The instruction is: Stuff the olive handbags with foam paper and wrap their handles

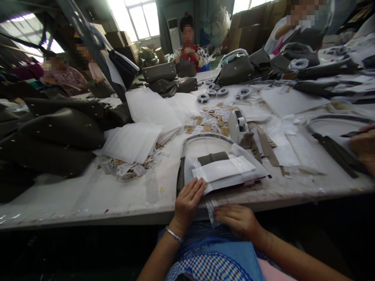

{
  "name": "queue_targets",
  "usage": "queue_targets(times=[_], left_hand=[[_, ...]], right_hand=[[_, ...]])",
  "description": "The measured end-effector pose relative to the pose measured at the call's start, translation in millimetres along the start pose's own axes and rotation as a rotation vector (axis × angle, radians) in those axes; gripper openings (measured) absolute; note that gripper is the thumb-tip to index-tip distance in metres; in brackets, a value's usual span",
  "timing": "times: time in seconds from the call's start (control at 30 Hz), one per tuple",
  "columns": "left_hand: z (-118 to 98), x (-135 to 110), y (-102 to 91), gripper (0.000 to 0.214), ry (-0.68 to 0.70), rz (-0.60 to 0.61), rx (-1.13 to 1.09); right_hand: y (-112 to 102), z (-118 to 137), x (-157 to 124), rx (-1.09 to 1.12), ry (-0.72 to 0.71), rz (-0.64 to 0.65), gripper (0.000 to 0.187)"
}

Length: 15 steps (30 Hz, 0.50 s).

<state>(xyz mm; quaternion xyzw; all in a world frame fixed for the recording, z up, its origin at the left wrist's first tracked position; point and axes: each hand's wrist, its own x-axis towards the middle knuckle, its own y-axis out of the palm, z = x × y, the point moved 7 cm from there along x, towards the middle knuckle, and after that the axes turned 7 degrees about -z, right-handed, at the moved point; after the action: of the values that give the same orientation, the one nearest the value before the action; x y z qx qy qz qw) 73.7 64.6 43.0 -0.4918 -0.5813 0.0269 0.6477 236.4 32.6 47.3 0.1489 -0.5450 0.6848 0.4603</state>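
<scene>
At the table's front edge lies a dark olive handbag (181,175) partly covered in white wrapping sheet (224,170), its wrapped handle (205,136) arching away from me. My left hand (189,199) rests on the near left corner of the wrapping with fingers stretched flat. Just below the table edge, my right hand (238,220) has its fingers closed on a strip of thin whitish wrapping (211,210) that hangs down from the bag. The fingertips of the right hand are partly hidden.
A tape dispenser (240,127) stands behind the bag. White sheets (134,142) and loose tags (129,168) lie left. Dark handbags (52,140) are piled at far left. A co-worker's hand (365,148) is by another bag at right. Other people sit across the table.
</scene>
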Motion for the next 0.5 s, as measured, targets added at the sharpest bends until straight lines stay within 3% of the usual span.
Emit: queue_targets(times=[0.23,0.5], left_hand=[[-1,2,-0.9,0.047,-0.004,0.015,0.016],[-5,5,-1.2,0.044,0.038,0.036,0.078]], right_hand=[[-10,9,-1,0.035,0.039,0.031,0.022],[-36,7,59,0.059,0.041,0.032,0.025]])
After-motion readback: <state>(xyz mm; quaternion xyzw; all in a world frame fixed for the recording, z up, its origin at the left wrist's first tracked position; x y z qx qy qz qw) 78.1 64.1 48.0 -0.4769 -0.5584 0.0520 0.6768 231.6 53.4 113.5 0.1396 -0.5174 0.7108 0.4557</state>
